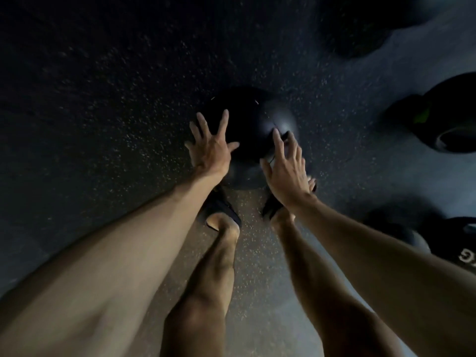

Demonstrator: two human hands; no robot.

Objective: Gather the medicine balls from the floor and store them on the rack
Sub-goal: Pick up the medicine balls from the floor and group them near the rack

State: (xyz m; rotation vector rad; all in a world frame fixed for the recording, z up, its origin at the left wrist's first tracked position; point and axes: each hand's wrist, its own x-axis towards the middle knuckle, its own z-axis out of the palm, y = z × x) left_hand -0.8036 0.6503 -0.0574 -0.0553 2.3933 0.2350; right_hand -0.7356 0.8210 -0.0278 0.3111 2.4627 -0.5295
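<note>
Floor: left hand, ball, right hand

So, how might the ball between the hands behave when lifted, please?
Likely heavy for its size: left hand and right hand both reach the medicine ball. Round, so it may roll if nudged. Its smooth sheen hints it's slippery.

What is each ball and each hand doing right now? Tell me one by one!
Black medicine ball: on the floor, not picked up yet.
Left hand: open, fingers spread at that ball's left side.
Right hand: open, fingers spread at that ball's right side.
Ball with green mark: on the floor, untouched.
Ball with white lettering: on the floor, untouched.
Dark ball at top: blurred, untouched.
</note>
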